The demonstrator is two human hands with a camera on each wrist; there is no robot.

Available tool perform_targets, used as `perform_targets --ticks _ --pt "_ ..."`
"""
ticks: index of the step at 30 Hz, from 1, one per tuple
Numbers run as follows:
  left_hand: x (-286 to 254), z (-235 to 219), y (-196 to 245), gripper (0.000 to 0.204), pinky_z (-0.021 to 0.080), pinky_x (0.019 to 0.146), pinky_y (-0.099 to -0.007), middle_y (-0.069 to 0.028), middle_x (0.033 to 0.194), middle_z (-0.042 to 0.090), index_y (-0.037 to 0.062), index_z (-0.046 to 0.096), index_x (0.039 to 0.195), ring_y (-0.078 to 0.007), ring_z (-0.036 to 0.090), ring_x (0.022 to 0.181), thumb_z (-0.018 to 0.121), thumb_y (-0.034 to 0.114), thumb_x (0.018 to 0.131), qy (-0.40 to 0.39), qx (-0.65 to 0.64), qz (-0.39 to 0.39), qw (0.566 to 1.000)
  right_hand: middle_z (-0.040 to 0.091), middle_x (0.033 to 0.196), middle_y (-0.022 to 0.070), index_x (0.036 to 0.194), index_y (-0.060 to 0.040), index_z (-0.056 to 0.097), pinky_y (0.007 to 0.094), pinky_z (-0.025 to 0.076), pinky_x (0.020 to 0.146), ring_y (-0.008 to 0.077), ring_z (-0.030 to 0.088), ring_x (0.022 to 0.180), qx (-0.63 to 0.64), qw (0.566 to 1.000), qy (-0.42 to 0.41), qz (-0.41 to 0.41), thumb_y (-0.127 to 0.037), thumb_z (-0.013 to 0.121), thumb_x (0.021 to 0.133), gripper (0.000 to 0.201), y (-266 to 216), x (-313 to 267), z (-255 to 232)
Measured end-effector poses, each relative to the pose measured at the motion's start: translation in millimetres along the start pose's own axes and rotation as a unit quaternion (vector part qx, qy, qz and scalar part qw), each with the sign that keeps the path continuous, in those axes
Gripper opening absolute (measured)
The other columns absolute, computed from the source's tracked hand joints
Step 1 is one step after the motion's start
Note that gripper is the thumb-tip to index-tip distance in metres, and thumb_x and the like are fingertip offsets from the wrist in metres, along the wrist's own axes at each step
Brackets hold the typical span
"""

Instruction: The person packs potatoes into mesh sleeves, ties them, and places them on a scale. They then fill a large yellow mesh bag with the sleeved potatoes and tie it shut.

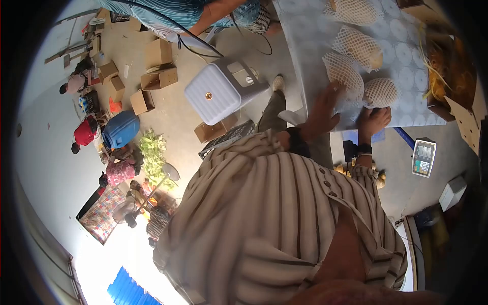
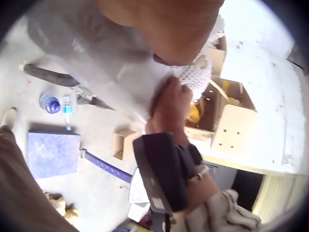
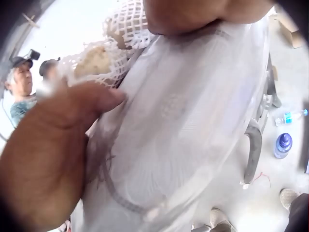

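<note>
On the plastic-covered table (image 1: 406, 56) lie several rounded, yellowish-brown fruits in white foam nets. My left hand (image 1: 323, 109) is slightly blurred, its fingers spread and thumb out beside the near end of a long netted fruit (image 1: 343, 73). Just right of it, my right hand (image 1: 375, 121) has its fingers bent against the near side of a rounder netted fruit (image 1: 381, 92). The left wrist view shows the right hand (image 2: 171, 104) with its fingertips curled at the white net (image 2: 195, 79). In the right wrist view, the left thumb (image 3: 108, 96) points toward the netted fruit (image 3: 94, 63).
An open carton (image 1: 457, 101) with yellow contents stands at the table's right. A grey-white plastic stool (image 1: 213, 94) is on the floor to the left, near several cardboard boxes (image 1: 158, 53). Across from me is a person in a blue patterned top (image 1: 168, 15). A scale display (image 1: 423, 157) stands below right.
</note>
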State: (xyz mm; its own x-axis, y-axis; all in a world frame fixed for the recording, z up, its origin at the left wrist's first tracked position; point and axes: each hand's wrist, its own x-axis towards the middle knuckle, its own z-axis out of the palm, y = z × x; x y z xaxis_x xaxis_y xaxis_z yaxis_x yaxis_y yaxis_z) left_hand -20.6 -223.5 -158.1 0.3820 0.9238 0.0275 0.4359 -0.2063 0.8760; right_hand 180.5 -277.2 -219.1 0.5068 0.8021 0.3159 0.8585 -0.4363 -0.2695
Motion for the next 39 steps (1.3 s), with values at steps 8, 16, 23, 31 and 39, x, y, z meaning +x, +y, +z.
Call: perform_targets --ticks 8,16,23,31,39 --pt "3.5 -140.6 -126.5 0.015 0.052 0.075 -0.0382 -0.0105 0.097 0.066 0.0071 0.066 0.091 -0.0293 0.064 0.086 0.056 0.007 0.08 -0.124 -0.031 -0.175 0.976 0.05 0.119 0.0267 0.113 0.0032 0.048 0.0561 0.034 0.096 0.0469 0.045 0.112 0.004 1.0 0.008 0.005 -0.045 0.054 0.087 0.055 -1.9 1.6 4.6" --pt "-44.0 -125.7 -385.0 0.02 0.047 0.079 -0.049 -0.0092 0.093 0.069 0.0106 0.069 0.087 -0.0337 0.063 0.093 0.059 0.024 0.076 -0.349 0.401 -0.159 0.832 0.051 0.117 0.0247 0.124 0.0041 0.046 0.0502 0.035 0.098 0.0445 0.048 0.11 0.086 0.994 -0.028 0.066 -0.017 0.064 0.076 0.056 9.2 -9.7 6.1" --pt "-50.1 -128.5 -439.9 0.026 0.039 0.078 -0.0574 -0.0053 0.084 0.069 0.0175 0.072 0.077 -0.0297 0.064 0.091 0.055 0.037 0.077 -0.462 0.542 -0.118 0.692 0.046 0.128 0.0122 0.134 0.0006 0.037 0.0379 0.034 0.105 0.0235 0.045 0.12 0.341 0.888 0.022 0.307 -0.012 0.071 0.081 0.064 12.0 -28.2 5.2" --pt "-70.4 -91.2 -437.8 0.03 0.025 0.1 -0.0655 -0.0104 0.097 0.071 0.0136 0.074 0.089 -0.031 0.063 0.099 0.054 0.035 0.08 -0.505 0.519 -0.153 0.673 0.051 0.121 0.0205 0.126 0.0032 0.047 0.0454 0.037 0.099 0.0379 0.049 0.115 0.112 0.983 -0.005 0.143 -0.022 0.07 0.082 0.057 0.3 -17.7 4.4" --pt "-60.8 -68.5 -394.1 0.024 0.035 0.1 -0.0499 -0.0057 0.096 0.072 0.0203 0.075 0.09 -0.0277 0.063 0.098 0.056 0.03 0.08 -0.576 0.46 -0.059 0.673 0.054 0.115 0.0215 0.119 0.0005 0.051 0.0495 0.036 0.094 0.0423 0.049 0.107 0.089 0.993 -0.016 0.071 -0.03 0.065 0.085 0.048 -19.2 0.7 -1.4"
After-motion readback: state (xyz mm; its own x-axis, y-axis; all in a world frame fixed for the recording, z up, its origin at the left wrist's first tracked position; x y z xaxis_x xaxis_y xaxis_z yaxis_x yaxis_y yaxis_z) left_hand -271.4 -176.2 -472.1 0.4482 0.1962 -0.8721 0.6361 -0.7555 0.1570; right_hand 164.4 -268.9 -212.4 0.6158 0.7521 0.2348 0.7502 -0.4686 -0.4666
